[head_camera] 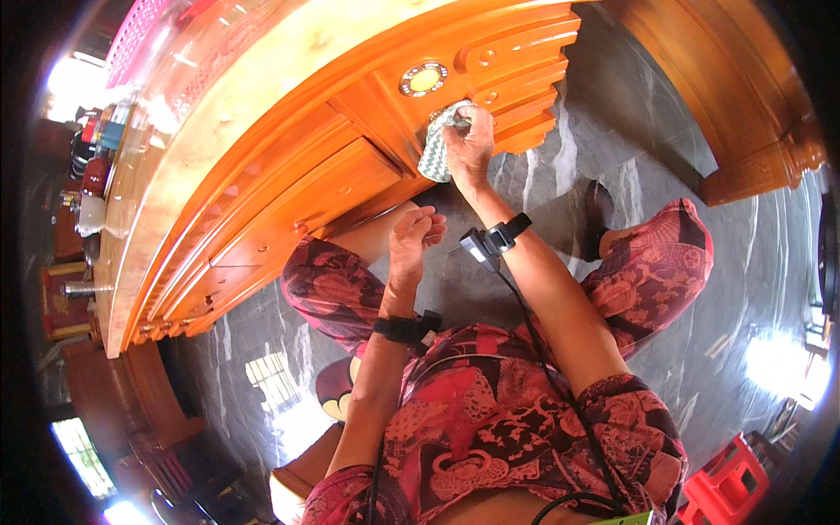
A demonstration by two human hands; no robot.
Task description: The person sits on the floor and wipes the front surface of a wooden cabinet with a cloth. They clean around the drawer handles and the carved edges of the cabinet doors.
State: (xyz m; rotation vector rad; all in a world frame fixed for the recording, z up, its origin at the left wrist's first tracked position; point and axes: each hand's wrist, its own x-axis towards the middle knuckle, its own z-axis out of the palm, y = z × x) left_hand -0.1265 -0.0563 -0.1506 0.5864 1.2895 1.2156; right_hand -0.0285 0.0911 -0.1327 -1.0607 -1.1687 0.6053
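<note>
My right hand [471, 144] grips a grey-green and white patterned cloth [436, 149] and presses it on the front of an orange-brown wooden cabinet [367, 177], beside its stepped edge moulding. Just above the cloth is a round ornament [423, 79] with a yellow centre and a patterned ring. My left hand [415, 231] hangs in the air below the cabinet's drawer fronts, fingers loosely curled, with no object seen in it; whether the fingers touch the palm is unclear. Each wrist wears a black strap with a small device.
The cabinet's wide top [262, 72] overhangs at upper left, with a pink perforated basket [134, 36] on it. Another wooden piece of furniture [741, 131] stands at upper right. A red plastic stool [728, 482] is at lower right. Black cables run along both arms. The floor is grey marbled.
</note>
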